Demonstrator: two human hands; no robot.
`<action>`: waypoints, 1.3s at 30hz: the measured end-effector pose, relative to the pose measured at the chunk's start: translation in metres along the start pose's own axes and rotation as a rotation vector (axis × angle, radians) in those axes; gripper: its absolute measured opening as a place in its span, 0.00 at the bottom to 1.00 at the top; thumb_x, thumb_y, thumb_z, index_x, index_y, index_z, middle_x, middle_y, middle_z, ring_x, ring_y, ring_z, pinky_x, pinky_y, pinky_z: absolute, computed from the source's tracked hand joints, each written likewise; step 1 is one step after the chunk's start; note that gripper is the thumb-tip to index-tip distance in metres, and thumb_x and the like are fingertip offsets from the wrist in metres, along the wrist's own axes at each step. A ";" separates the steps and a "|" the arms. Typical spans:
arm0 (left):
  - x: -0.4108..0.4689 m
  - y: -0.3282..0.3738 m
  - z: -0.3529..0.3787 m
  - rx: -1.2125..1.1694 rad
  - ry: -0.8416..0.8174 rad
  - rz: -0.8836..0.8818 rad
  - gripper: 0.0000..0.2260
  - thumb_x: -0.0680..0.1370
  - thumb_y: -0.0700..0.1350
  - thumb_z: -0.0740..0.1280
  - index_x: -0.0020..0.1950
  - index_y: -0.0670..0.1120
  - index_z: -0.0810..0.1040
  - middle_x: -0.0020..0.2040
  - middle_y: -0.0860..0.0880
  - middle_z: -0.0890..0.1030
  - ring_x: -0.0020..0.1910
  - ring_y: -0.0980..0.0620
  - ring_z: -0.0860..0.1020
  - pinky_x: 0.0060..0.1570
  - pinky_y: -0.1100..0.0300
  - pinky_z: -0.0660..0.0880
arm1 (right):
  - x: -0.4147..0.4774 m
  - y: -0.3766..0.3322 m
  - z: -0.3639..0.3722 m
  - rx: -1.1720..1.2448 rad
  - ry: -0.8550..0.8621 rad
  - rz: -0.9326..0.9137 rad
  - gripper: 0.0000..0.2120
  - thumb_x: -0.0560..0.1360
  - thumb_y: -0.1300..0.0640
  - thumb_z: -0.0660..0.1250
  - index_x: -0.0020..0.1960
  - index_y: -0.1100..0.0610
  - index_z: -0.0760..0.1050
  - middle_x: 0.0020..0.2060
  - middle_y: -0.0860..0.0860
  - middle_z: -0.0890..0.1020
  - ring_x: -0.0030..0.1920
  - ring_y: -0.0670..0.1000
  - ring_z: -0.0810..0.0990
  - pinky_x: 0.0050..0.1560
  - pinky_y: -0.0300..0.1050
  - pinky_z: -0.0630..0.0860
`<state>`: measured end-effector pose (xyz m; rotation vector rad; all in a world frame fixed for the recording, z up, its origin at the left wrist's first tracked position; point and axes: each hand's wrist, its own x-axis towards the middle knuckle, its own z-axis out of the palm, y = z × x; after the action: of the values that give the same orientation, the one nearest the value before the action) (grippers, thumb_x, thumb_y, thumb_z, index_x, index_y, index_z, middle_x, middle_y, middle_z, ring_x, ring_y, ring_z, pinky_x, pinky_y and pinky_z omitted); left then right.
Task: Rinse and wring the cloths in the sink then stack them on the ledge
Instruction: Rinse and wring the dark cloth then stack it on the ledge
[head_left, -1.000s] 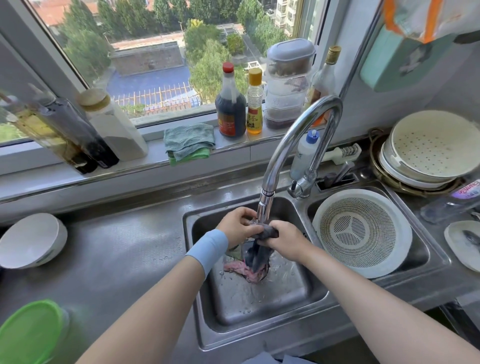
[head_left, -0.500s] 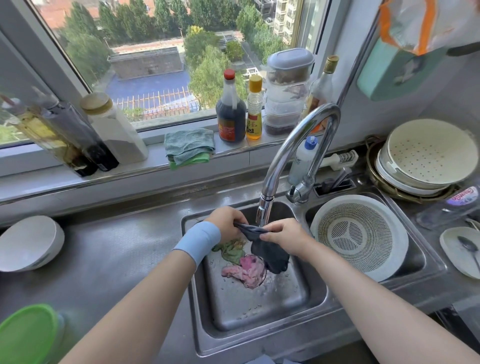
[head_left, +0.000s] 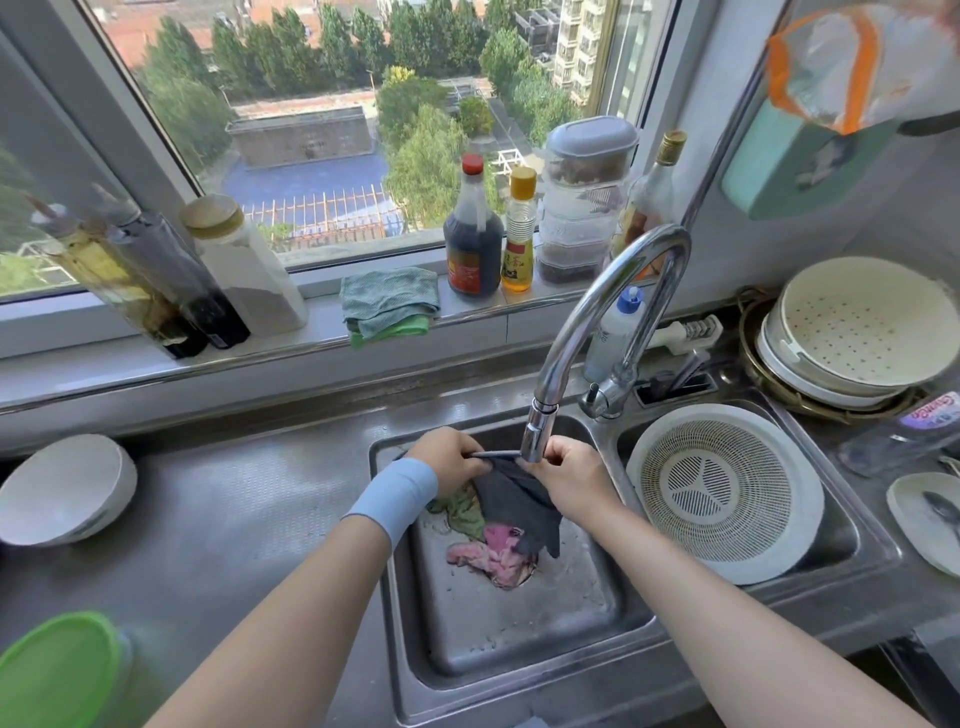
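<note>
A dark grey cloth (head_left: 514, 499) hangs spread out over the left sink basin (head_left: 519, 639), just below the faucet spout (head_left: 540, 431). My left hand (head_left: 449, 460) pinches its upper left corner and my right hand (head_left: 569, 475) pinches its upper right corner, stretching the top edge between them. Under it on the basin floor lie a pink cloth (head_left: 488, 553) and a green cloth (head_left: 465, 512). Two folded cloths, teal over green (head_left: 387, 304), sit stacked on the window ledge (head_left: 322, 327).
Bottles and jars (head_left: 472, 234) line the ledge either side of the stack. A white colander (head_left: 724, 488) fills the right basin. Strainer bowls (head_left: 852, 332) stand at the far right, a white bowl (head_left: 65, 488) and green lid (head_left: 57, 670) on the left counter.
The dark cloth was bunched and twisted between both hands; my hands have moved apart and it now hangs open, uncovering the pink and green cloths below.
</note>
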<state>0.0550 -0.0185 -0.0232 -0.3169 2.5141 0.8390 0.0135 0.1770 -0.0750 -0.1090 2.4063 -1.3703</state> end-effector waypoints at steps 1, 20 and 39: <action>0.001 0.000 0.003 -0.058 0.053 0.011 0.05 0.79 0.49 0.68 0.44 0.53 0.82 0.35 0.52 0.77 0.37 0.51 0.74 0.32 0.62 0.67 | 0.000 0.001 0.000 0.007 -0.004 0.002 0.16 0.72 0.51 0.74 0.36 0.61 0.75 0.28 0.47 0.73 0.32 0.45 0.69 0.35 0.46 0.64; 0.006 0.031 0.058 -1.352 -0.217 -0.112 0.12 0.80 0.38 0.64 0.61 0.38 0.81 0.45 0.44 0.80 0.38 0.52 0.78 0.47 0.58 0.78 | -0.025 0.008 0.007 0.526 -0.189 0.184 0.12 0.81 0.61 0.64 0.64 0.55 0.71 0.56 0.54 0.83 0.57 0.54 0.82 0.51 0.44 0.78; 0.008 -0.001 0.078 -0.411 -0.044 -0.023 0.07 0.76 0.45 0.72 0.41 0.51 0.75 0.35 0.54 0.77 0.34 0.54 0.72 0.38 0.60 0.72 | -0.009 -0.010 0.008 0.286 0.009 0.341 0.21 0.83 0.42 0.56 0.54 0.54 0.81 0.48 0.53 0.83 0.52 0.55 0.80 0.55 0.49 0.74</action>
<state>0.0766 0.0285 -0.0825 -0.4534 2.2773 1.3375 0.0235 0.1675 -0.0681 0.3646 2.0845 -1.5248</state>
